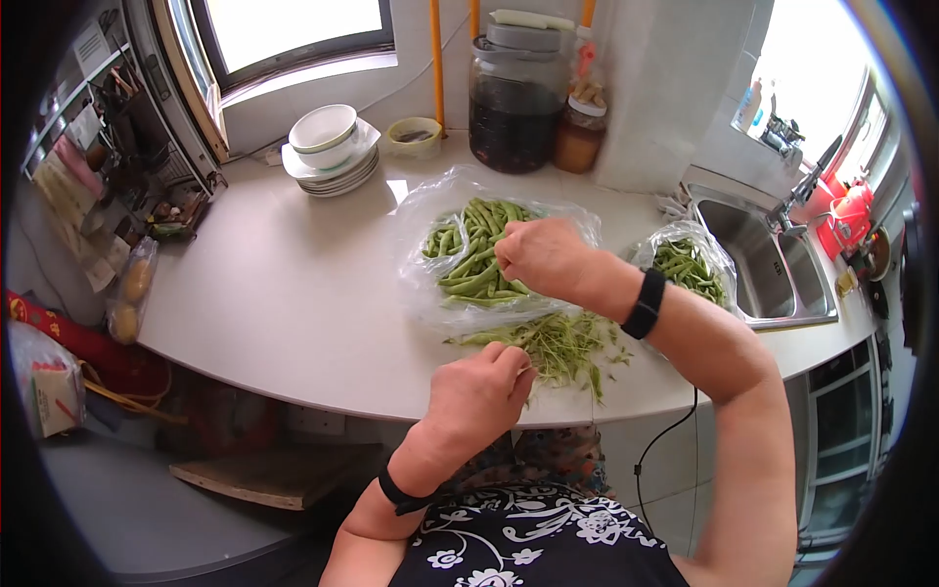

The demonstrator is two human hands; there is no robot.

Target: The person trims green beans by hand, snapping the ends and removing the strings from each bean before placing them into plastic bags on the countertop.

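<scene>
Green bean pods (479,279) lie heaped in an open clear plastic bag (421,298) on the white counter. My right hand (553,256) is over the right side of this heap, its fingers closed and pointing down; whether a pod is in them is hidden. Nearer the counter's front edge, my left hand (481,389) is closed in a pinch, and what it holds is too small to make out. Beside it, to the right, is a loose pile of thin green trimmings (562,347). A second plastic bag (719,256) with smaller green pieces (688,269) stands right of my right wrist.
Stacked plates and bowls (328,142) stand at the back left, near a small yellow-rimmed tub (415,140). A large jar of dark liquid (518,112) and a smaller brown jar (581,135) are at the back. The steel sink (763,264) is at right.
</scene>
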